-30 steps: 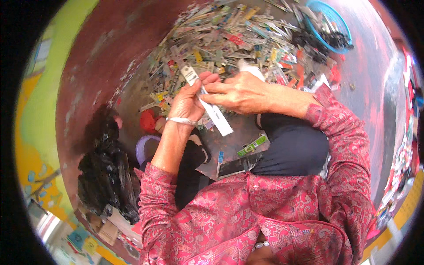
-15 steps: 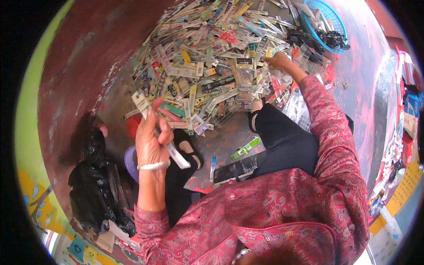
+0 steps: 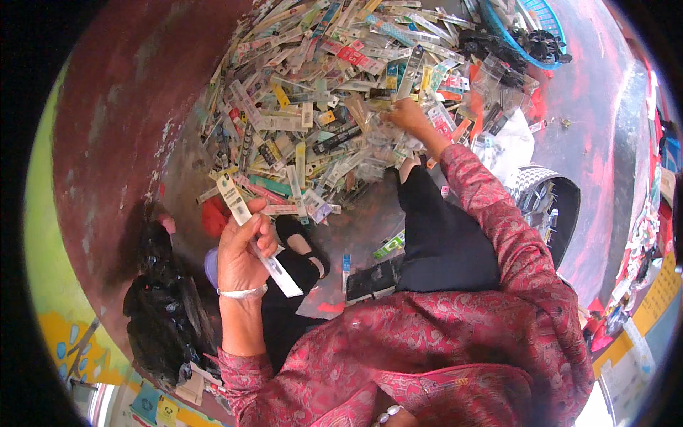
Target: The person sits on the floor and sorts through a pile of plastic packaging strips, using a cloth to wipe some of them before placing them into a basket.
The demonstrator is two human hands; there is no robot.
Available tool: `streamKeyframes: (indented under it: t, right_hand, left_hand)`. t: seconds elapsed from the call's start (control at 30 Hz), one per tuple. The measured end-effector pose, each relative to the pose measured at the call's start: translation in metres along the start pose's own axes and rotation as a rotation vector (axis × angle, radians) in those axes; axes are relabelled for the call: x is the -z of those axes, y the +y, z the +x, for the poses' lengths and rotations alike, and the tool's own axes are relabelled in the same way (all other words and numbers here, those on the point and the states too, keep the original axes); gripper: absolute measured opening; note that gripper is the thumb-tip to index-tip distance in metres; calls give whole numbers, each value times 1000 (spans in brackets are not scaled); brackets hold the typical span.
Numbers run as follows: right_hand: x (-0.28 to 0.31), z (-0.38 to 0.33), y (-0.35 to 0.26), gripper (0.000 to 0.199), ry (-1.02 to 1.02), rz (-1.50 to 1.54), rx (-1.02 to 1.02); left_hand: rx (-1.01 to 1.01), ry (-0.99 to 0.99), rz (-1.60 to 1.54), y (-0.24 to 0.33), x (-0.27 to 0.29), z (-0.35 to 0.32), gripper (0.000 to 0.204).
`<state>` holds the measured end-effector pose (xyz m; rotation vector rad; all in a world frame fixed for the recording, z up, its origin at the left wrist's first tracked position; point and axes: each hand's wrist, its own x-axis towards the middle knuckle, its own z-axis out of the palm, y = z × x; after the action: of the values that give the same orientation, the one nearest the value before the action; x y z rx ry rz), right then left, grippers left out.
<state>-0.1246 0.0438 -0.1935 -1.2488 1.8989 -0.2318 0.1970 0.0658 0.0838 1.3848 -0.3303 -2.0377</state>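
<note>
My left hand (image 3: 243, 250), with a white bracelet at its wrist, is closed round a long narrow white packet (image 3: 233, 199). The packet slants, its upper end standing above the fingers and its lower end sticking out below the palm. Out over the large heap of thin plastic packets (image 3: 284, 122) reaches my right hand (image 3: 413, 119). Its fingers are drawn together at crumpled clear wrappers (image 3: 377, 162) on the heap's near side; what lies between the fingertips is too small to make out.
A blue plastic basket (image 3: 544, 18) with dark bags stands far right. Beside my right knee is a dark round container (image 3: 558, 213) holding packets. A black plastic bag (image 3: 171, 320) lies at the left. Between my legs are a black flat piece (image 3: 373, 280) and a green packet (image 3: 389, 245).
My right hand has moved left and nearer across the heap. The left hand still holds the white packet, now turned slightly. The dark container by my right knee has come into view.
</note>
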Motion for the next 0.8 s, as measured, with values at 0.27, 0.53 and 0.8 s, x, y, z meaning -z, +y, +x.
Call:
streamKeyframes:
  t: [0.27, 0.53, 0.8]
  right_hand:
    - [39, -36, -16, 20, -173, 603, -156]
    - [-22, -54, -43, 46, -312, 85, 195]
    - [-12, -46, -48, 39, -59, -425, 186]
  left_hand:
    - [22, -26, 63, -5, -5, 1, 25]
    - [52, -7, 41, -8, -9, 9, 25]
    - [64, -3, 69, -12, -9, 10, 23]
